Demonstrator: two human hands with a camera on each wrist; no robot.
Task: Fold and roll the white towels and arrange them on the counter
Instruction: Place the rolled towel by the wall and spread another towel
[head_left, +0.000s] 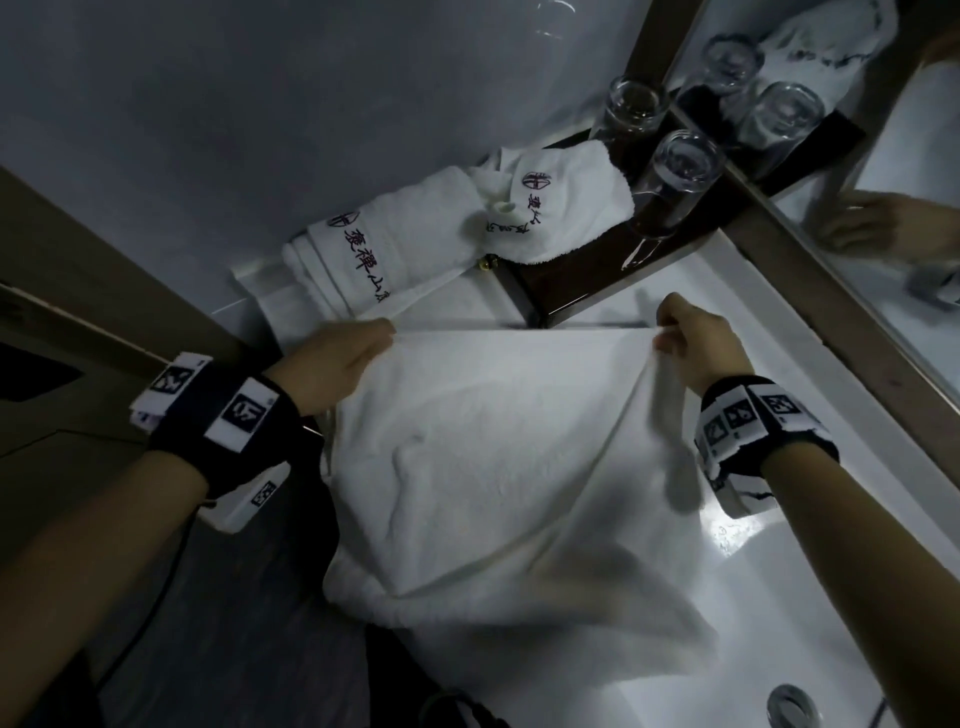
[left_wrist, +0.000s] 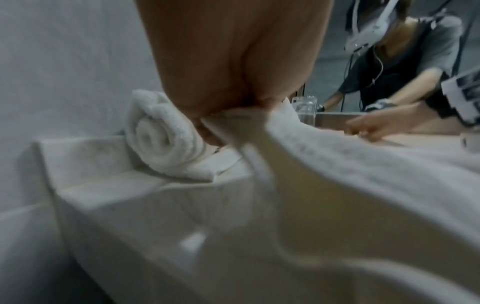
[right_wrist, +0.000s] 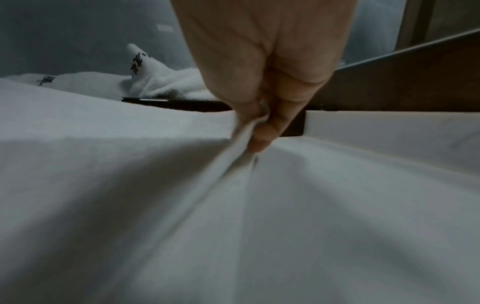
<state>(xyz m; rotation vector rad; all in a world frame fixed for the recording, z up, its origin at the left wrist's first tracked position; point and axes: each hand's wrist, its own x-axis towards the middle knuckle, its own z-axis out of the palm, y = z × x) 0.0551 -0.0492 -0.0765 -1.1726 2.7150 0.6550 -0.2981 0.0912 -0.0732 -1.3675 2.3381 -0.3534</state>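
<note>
Now the towel (head_left: 483, 457) lies spread over the counter (head_left: 810, 499), its far edge stretched between both hands and its near end hanging off the front. Left hand (head_left: 332, 358) pinches 1 far corner; right hand (head_left: 696, 343) pinches the other, fingers tight on the hem (right_wrist: 244, 131). Beyond the left hand sit 2 rolled towels (head_left: 384, 244). Beyond the right, a dark tray (head_left: 566, 280) holds 2 glasses (head_left: 675, 176). Right of the right hand, bare counter runs to the mirror (head_left: 883, 171).

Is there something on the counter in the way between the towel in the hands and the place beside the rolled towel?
Nothing visible: towel, pinched by left hand and right hand, lies just before rolled towel; bare counter between.
</note>
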